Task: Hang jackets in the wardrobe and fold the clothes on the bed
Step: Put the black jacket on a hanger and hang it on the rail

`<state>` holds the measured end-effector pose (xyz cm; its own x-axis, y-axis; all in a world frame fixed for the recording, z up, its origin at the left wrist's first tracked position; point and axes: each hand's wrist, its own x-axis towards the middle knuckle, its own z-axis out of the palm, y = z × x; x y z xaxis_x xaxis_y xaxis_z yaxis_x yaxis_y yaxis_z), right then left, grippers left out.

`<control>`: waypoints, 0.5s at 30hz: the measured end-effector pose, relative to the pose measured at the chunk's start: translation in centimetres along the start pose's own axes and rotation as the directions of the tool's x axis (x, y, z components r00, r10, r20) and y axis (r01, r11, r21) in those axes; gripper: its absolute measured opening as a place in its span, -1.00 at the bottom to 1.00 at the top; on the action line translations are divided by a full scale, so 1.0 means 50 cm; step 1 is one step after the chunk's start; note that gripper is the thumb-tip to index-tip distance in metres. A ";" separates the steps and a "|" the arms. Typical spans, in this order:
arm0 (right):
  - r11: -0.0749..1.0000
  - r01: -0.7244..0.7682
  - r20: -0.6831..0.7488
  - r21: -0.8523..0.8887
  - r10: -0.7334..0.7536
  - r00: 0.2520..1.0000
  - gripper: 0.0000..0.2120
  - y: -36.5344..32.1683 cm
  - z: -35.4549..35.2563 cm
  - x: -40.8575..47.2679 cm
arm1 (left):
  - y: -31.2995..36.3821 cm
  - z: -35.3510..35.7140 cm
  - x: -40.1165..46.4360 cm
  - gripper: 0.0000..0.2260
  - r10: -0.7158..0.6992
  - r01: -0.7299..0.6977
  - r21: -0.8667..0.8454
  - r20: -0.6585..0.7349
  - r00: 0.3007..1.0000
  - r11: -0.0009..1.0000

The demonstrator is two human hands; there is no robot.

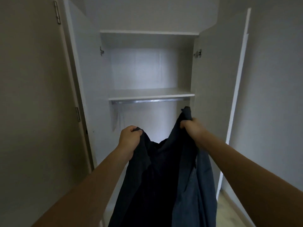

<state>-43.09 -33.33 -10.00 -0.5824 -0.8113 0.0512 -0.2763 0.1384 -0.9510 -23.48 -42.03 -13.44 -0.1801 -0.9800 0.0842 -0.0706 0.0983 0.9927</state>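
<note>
A dark blue jacket (164, 174) hangs spread between my two hands in front of the open white wardrobe (147, 71). My left hand (129, 141) grips its left top edge. Its right top edge is bunched in my right hand (191, 130), which is a little higher, and a bit of fabric sticks up above the fist. A metal hanging rail (147, 101) runs under the wardrobe's shelf (150, 93), above and beyond my hands. No hanger is visible on the rail or in the jacket.
The left wardrobe door (77, 79) and right wardrobe door (213, 95) stand open on either side. A room door (32, 95) is at far left. Grey wall fills the right, with wood floor (229, 208) at the lower right.
</note>
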 end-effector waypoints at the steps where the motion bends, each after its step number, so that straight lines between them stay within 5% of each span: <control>1: 0.998 0.030 0.041 -0.047 -0.028 0.999 -0.71 -0.003 0.013 0.053 | -0.005 0.010 0.056 -0.89 -0.008 0.008 -0.007 -0.008 1.000 1.000; 5: 0.894 0.292 0.053 -0.340 -0.292 0.955 -0.82 -0.027 0.069 0.265 | -0.019 0.047 0.255 -0.91 -0.042 0.042 -0.006 -0.015 0.999 0.999; 10: 0.561 0.498 0.240 -0.661 -0.471 0.849 -0.95 -0.011 0.178 0.517 | -0.076 0.080 0.479 -0.88 -0.159 0.134 0.164 0.150 0.976 0.977; 12: 0.560 0.465 0.253 -0.686 -0.415 0.874 -0.97 0.016 0.221 0.609 | -0.116 0.094 0.580 -0.92 -0.232 0.183 0.233 0.203 0.951 0.955; 15: 0.725 0.321 0.182 -0.610 -0.266 0.947 -0.87 0.052 0.282 0.745 | -0.184 0.119 0.742 -0.94 -0.300 0.201 0.361 0.241 0.923 0.910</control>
<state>-54.73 -71.19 -14.88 -0.3389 -0.9082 0.2457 -0.8531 0.1865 -0.4872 -35.34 -78.24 -19.96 -0.3816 -0.8924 -0.2409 -0.4551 -0.0455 0.8893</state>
